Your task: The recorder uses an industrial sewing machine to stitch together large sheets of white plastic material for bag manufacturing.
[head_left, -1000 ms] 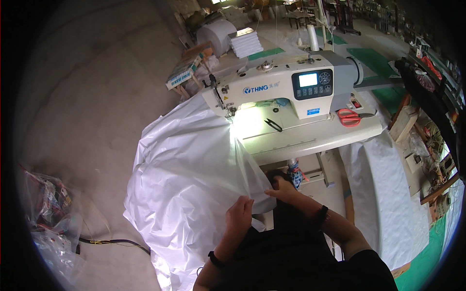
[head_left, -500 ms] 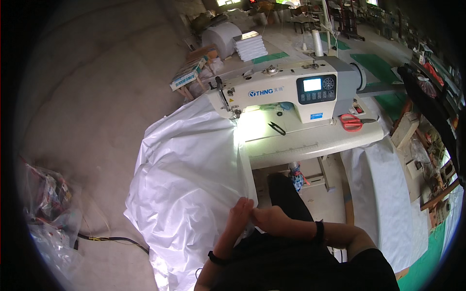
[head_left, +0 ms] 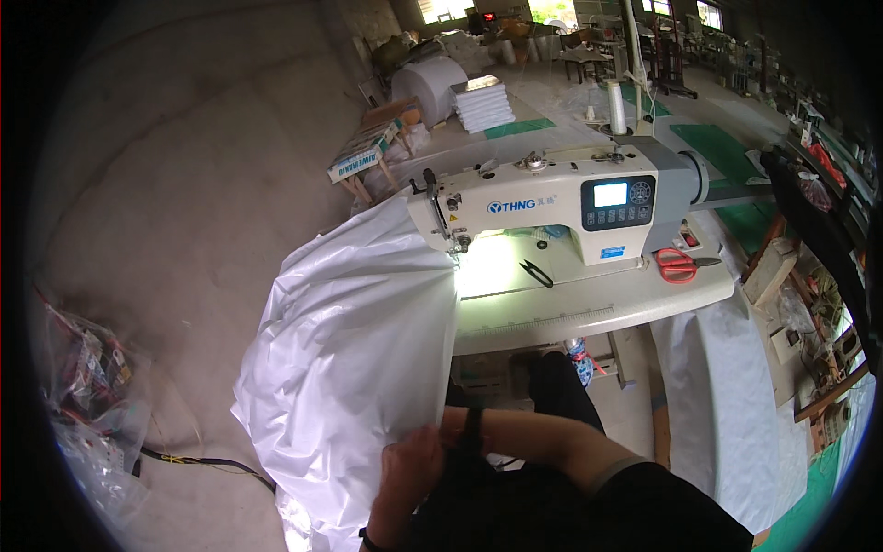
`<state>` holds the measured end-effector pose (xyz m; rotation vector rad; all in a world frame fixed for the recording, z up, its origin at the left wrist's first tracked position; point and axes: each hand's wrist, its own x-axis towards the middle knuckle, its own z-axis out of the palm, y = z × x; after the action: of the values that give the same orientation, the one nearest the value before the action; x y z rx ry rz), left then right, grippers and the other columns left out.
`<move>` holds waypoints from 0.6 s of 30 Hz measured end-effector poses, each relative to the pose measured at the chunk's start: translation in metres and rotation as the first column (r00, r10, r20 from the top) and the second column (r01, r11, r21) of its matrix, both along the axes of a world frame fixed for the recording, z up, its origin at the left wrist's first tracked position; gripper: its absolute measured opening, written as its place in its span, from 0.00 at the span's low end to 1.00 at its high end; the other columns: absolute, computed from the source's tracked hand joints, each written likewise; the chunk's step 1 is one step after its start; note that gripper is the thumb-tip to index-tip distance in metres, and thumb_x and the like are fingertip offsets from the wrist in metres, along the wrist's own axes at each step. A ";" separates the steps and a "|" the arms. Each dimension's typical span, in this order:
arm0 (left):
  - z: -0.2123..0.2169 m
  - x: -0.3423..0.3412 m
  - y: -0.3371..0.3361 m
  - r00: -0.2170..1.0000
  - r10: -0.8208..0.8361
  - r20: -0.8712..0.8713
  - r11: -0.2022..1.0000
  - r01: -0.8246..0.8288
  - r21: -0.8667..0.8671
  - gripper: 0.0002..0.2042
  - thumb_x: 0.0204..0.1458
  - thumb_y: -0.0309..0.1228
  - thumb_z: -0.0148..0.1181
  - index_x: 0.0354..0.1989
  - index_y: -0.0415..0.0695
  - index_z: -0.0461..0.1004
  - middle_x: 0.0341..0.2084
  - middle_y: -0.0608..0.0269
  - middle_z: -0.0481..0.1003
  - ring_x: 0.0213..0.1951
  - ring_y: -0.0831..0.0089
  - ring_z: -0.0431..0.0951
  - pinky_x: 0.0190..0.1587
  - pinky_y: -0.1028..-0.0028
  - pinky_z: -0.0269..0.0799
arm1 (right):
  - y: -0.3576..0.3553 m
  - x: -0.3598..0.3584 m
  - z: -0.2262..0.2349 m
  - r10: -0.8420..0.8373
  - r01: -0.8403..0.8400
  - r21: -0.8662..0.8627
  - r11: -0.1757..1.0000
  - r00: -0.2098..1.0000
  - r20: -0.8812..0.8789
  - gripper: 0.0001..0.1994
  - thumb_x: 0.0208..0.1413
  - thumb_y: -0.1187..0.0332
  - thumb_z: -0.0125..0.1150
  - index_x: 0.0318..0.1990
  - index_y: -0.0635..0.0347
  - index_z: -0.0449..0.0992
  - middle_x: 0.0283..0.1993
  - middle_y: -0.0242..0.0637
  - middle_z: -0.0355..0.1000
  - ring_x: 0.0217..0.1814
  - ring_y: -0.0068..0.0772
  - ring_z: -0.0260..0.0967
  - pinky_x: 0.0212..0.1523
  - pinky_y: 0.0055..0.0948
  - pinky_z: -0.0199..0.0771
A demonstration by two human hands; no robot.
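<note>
A large white plastic-like sheet [head_left: 340, 340] hangs in folds from the needle area of a white sewing machine [head_left: 552, 202]. Its right edge runs taut down toward me. My left hand [head_left: 402, 478] is closed on that edge, near the front of my body. My right hand [head_left: 452, 426] reaches across from the right and meets the left at the same edge, closed there, its fingers partly hidden where the hands overlap. Under the lit needle, the sheet's upper corner is at the presser foot.
Black thread snips [head_left: 536, 273] and red-handled scissors [head_left: 679, 266] lie on the machine bed. A thread cone [head_left: 615, 108] stands behind. Clear bags [head_left: 92, 377] and a black cable [head_left: 207, 454] are on the floor at left. More white sheeting [head_left: 713, 386] hangs at right.
Both hands have moved down and left, toward my body, along with the sheet's edge. That edge now looks straighter. The view has shifted, so the machine sits lower.
</note>
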<state>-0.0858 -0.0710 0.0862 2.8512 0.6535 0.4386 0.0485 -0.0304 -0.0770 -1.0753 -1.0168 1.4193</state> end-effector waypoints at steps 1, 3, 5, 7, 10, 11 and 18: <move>0.001 -0.003 0.006 0.999 -0.033 -0.006 0.998 0.034 0.055 0.02 0.49 0.28 0.52 0.28 0.45 0.68 0.20 0.58 0.72 0.23 0.58 0.76 0.25 0.62 0.72 | 0.003 -0.010 -0.004 0.034 -0.035 0.012 0.999 0.996 0.083 0.18 0.54 0.58 0.53 0.46 0.60 0.74 0.42 0.45 0.75 0.42 0.47 0.74 0.40 0.37 0.74; -0.006 -0.008 0.014 0.994 -0.072 -0.081 0.996 0.077 0.053 0.02 0.49 0.28 0.52 0.27 0.46 0.68 0.19 0.60 0.72 0.22 0.59 0.76 0.24 0.63 0.72 | 0.001 -0.016 -0.006 0.083 -0.096 0.036 0.995 0.959 0.272 0.18 0.53 0.58 0.53 0.46 0.59 0.74 0.42 0.46 0.75 0.41 0.47 0.73 0.41 0.38 0.74; -0.022 -0.011 0.018 0.968 -0.114 -0.222 0.983 0.143 0.119 0.01 0.48 0.27 0.52 0.26 0.47 0.68 0.18 0.64 0.71 0.22 0.64 0.76 0.22 0.68 0.71 | -0.007 -0.001 0.003 0.080 -0.129 0.072 0.989 0.879 0.470 0.18 0.53 0.58 0.52 0.46 0.58 0.74 0.42 0.47 0.74 0.41 0.48 0.73 0.41 0.38 0.74; -0.041 -0.012 0.020 0.973 -0.174 -0.150 0.979 0.187 0.077 0.01 0.48 0.27 0.52 0.26 0.47 0.68 0.18 0.64 0.71 0.22 0.65 0.76 0.22 0.68 0.71 | -0.016 0.029 0.018 -0.055 -0.084 0.161 0.983 0.707 0.705 0.18 0.53 0.58 0.52 0.47 0.57 0.75 0.42 0.47 0.74 0.41 0.49 0.73 0.41 0.39 0.74; -0.062 -0.010 0.016 0.961 -0.252 -0.110 0.967 0.254 0.003 0.01 0.48 0.28 0.53 0.27 0.46 0.68 0.18 0.63 0.72 0.23 0.64 0.77 0.23 0.67 0.72 | -0.035 0.090 0.050 0.163 0.297 -0.249 0.922 0.287 0.944 0.18 0.53 0.58 0.49 0.35 0.63 0.78 0.34 0.51 0.76 0.37 0.53 0.75 0.38 0.48 0.74; -0.065 -0.008 0.015 0.965 -0.233 -0.121 0.969 0.220 -0.111 0.03 0.50 0.29 0.52 0.27 0.45 0.69 0.20 0.60 0.73 0.24 0.61 0.76 0.25 0.65 0.73 | -0.039 0.109 0.062 0.025 0.381 -0.117 0.917 0.237 0.971 0.16 0.52 0.59 0.49 0.34 0.64 0.77 0.33 0.51 0.75 0.36 0.52 0.75 0.37 0.48 0.74; -0.057 0.003 0.011 0.957 -0.268 0.108 0.903 0.289 -0.318 0.06 0.50 0.31 0.55 0.24 0.45 0.68 0.18 0.56 0.71 0.23 0.54 0.75 0.25 0.61 0.72 | 0.063 0.177 0.108 -0.141 0.511 0.183 0.840 -0.121 0.983 0.12 0.52 0.64 0.52 0.38 0.64 0.72 0.31 0.44 0.76 0.35 0.46 0.76 0.33 0.42 0.74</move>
<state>-0.0826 -0.0605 0.0290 2.5427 0.2662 0.3314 0.2252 0.0326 0.0313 -2.5692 -1.3132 -0.0176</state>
